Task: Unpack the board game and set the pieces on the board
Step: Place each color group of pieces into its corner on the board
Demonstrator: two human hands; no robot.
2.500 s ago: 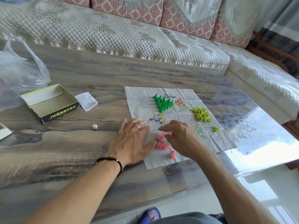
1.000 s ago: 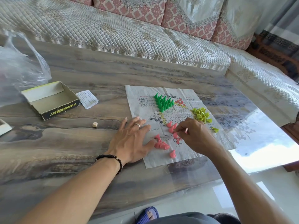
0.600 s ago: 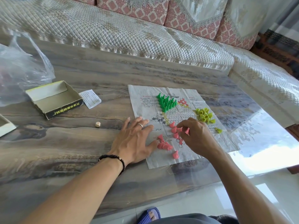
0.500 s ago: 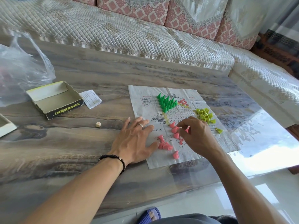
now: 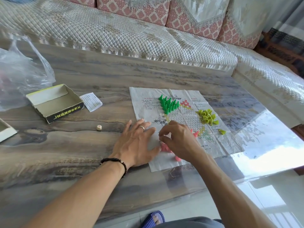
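While the left hand (image 5: 137, 143) lies flat with straight, spread fingers on the near-left edge of the creased paper game board (image 5: 184, 129), pinning it to the wood-grain tabletop (image 5: 82, 145), the right hand (image 5: 179, 140) hovers just beside it with thumb and forefinger curled together. Whether that pinch already holds a pawn I cannot tell, since the fingertips hide it.

What matters for the coming move is where the loose pink cone-shaped plastic pawns (image 5: 166, 148) lie: directly under the right hand's fingertips and touching the thumb side of the left hand, in the gap between the two. The right hand is plainly the nearer one to work them. A few pink pawns already standing (image 5: 195, 133) peek out just beyond the right hand's knuckles, so each pickup likely travels a short way forward and to the right, away from the body.

Farther out from both hands, the dark green pawns (image 5: 168, 104) stand in a tidy triangle, while the yellow-green pawns (image 5: 207, 116) sit heaped and unsorted to the far right.
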